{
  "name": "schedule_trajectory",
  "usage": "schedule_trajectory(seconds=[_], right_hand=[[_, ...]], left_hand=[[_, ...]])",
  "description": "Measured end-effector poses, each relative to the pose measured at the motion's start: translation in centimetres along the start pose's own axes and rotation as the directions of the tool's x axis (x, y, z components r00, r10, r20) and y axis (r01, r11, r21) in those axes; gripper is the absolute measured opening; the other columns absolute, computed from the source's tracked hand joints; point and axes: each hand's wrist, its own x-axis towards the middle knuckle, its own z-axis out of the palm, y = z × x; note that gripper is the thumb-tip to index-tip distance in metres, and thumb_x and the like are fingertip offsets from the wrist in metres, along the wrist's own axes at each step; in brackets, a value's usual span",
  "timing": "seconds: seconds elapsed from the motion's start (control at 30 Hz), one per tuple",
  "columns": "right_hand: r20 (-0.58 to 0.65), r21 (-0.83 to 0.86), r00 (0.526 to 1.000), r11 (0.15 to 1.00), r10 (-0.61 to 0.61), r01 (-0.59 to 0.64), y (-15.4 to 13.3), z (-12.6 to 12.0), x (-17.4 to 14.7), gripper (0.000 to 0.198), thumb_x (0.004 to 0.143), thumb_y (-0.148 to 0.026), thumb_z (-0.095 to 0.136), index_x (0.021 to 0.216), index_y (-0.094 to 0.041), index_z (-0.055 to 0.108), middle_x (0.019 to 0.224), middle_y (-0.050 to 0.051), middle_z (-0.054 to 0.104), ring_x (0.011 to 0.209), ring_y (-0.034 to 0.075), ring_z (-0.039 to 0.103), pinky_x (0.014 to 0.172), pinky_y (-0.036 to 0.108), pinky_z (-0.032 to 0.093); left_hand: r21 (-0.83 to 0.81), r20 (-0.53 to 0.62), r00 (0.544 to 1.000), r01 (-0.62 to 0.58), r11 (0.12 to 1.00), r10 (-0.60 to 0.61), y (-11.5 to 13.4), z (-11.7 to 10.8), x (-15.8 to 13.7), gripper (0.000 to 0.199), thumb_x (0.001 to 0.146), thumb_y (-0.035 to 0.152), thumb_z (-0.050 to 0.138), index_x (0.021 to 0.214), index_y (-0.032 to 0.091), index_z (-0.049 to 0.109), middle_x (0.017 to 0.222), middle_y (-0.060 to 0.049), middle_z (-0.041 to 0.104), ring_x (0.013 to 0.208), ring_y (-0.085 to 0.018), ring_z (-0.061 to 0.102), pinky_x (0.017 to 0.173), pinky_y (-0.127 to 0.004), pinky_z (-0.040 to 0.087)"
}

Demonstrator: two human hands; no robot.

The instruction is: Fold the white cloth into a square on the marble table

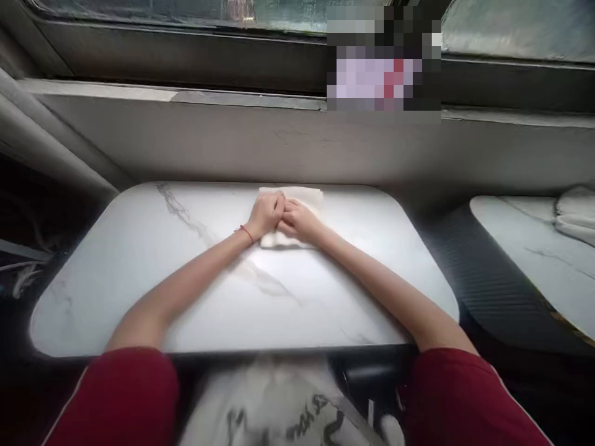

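Observation:
A folded white cloth [310, 196] lies flat on a white marble-patterned table [199, 272], close to its far edge. My left hand [266, 214] rests on the cloth's left part, its fingers curled in and closed; a thin red string circles that wrist. Against it, over the cloth's middle, lies my right hand [301, 220], its fingers bent and closed on the cloth. The two hands touch each other. Both arms stretch forward across the tabletop. My fingers hide the middle of the cloth.
Behind the table's far edge runs a pale wall [223, 139] with a ledge [246, 99] and windows above. At the right, past a dark gap, stands another marble-patterned table [530, 238] with a whitish bundle [576, 214] on it. Cables [25, 272] show at the left.

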Motion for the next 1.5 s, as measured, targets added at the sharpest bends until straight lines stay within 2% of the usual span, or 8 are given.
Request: schedule_trajectory(seconds=[0.17,0.33,0.47,0.73,0.97,1.2,1.33,1.5], right_hand=[[0.106,0.016,0.993,0.999,-0.052,0.050,-6.3,-1.9,-4.4,0.028,0.092,-0.022,0.046,0.085,-0.018,0.072,0.087,0.011,0.073,0.091,0.025,0.062,0.095,0.048,0.049],[0.171,0.101,0.985,0.994,0.012,-0.029,-14.7,-4.3,-7.1,0.030,0.095,-0.020,0.041,0.097,-0.015,0.071,0.101,0.013,0.073,0.104,0.024,0.061,0.105,0.047,0.043],[0.271,0.130,0.961,0.988,0.050,-0.088,-17.2,-5.3,-7.2,0.028,0.095,-0.018,0.040,0.096,-0.015,0.068,0.101,0.011,0.072,0.103,0.022,0.061,0.106,0.044,0.042],[0.206,0.111,0.973,0.991,-0.100,0.079,-13.1,-3.0,-4.8,0.030,0.096,-0.023,0.039,0.100,-0.015,0.067,0.100,0.013,0.072,0.100,0.025,0.061,0.099,0.047,0.045],[0.199,0.150,0.960,0.974,-0.195,0.167,-8.8,0.3,0.6,0.028,0.095,-0.020,0.041,0.094,-0.016,0.068,0.095,0.011,0.073,0.096,0.024,0.062,0.103,0.048,0.044],[0.120,0.119,0.985,0.987,-0.121,0.107,-4.1,4.3,5.1,0.027,0.092,-0.022,0.042,0.082,-0.018,0.067,0.089,0.010,0.073,0.090,0.025,0.063,0.095,0.049,0.047],[0.072,0.147,0.997,0.989,-0.028,0.017,-2.1,5.8,6.6,0.028,0.092,-0.023,0.043,0.074,-0.019,0.065,0.081,0.009,0.071,0.084,0.024,0.062,0.093,0.048,0.048],[0.053,0.153,0.999,0.988,0.000,-0.008,-0.9,6.5,7.7,0.028,0.092,-0.025,0.043,0.075,-0.019,0.065,0.085,0.009,0.071,0.088,0.024,0.063,0.098,0.048,0.046]], left_hand=[[0.059,0.065,0.985,-0.163,0.985,0.159,2.3,-0.3,-6.4,0.031,0.097,0.028,0.029,0.084,0.019,0.055,0.078,-0.010,0.066,0.078,-0.025,0.062,0.082,-0.040,0.046],[-0.024,0.196,0.909,-0.372,0.928,0.369,4.6,-1.7,-12.2,0.035,0.094,0.043,0.033,0.090,0.017,0.057,0.076,-0.009,0.066,0.072,-0.024,0.060,0.071,-0.038,0.047],[-0.055,0.241,0.874,-0.422,0.905,0.422,4.7,-2.0,-13.9,0.039,0.092,0.046,0.031,0.091,0.017,0.057,0.069,-0.006,0.064,0.063,-0.021,0.057,0.061,-0.035,0.044],[0.047,0.305,0.899,-0.344,0.938,0.314,2.1,-3.2,-11.5,0.040,0.095,0.046,0.031,0.095,0.017,0.058,0.069,-0.006,0.067,0.061,-0.022,0.061,0.056,-0.032,0.039],[0.158,0.304,0.939,-0.219,0.963,0.164,-2.8,-5.2,-8.9,0.033,0.095,0.042,0.035,0.095,0.018,0.058,0.075,-0.007,0.070,0.067,-0.024,0.063,0.057,-0.032,0.035],[0.151,0.154,0.980,-0.153,0.977,0.129,-7.9,-5.7,-4.8,0.039,0.098,0.043,0.031,0.092,0.019,0.061,0.075,-0.007,0.071,0.067,-0.023,0.061,0.060,-0.032,0.033],[0.130,0.109,0.991,-0.093,0.987,0.079,-9.3,-5.5,-2.9,0.038,0.098,0.040,0.033,0.089,0.019,0.063,0.072,-0.007,0.069,0.065,-0.023,0.059,0.060,-0.033,0.031],[0.086,0.078,0.994,-0.078,0.993,0.071,-10.5,-5.7,-1.8,0.034,0.096,0.037,0.035,0.088,0.019,0.063,0.073,-0.007,0.068,0.068,-0.023,0.059,0.060,-0.033,0.030]])
